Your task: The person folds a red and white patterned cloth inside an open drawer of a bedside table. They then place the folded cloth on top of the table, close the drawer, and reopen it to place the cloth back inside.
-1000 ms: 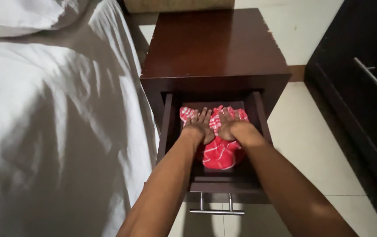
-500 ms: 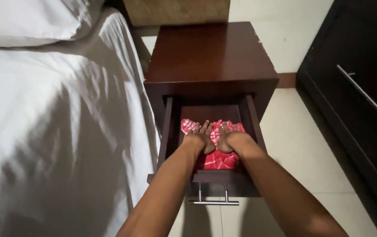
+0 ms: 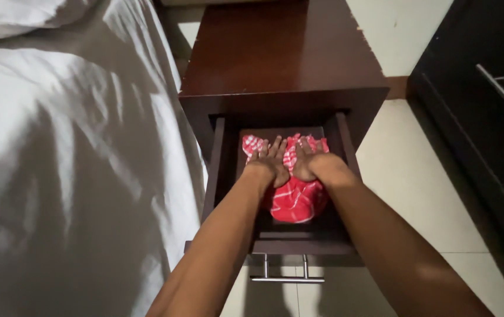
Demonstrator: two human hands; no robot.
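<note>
Both hands flat, palms down, fingers spread only narrowly, side by side on a crumpled red cloth with white stripes (image 3: 292, 196). Left hand (image 3: 269, 165) on the cloth's left half, right hand (image 3: 311, 164) on its right half, thumbs nearly touching; pressing rather than gripping, nothing clasped in either. Cloth inside the pulled-out drawer (image 3: 219, 176) of a dark reddish-brown wooden nightstand (image 3: 281, 53), toward the drawer's back and middle, its near end bunched below the wrists. Slim metal bar handle (image 3: 287, 279) on the drawer front, below the forearms. White rumpled bed sheet (image 3: 58, 164) just beside the nightstand on the left; pale tiled floor (image 3: 405, 176) and a dark cabinet (image 3: 487, 117) on the right.
</note>
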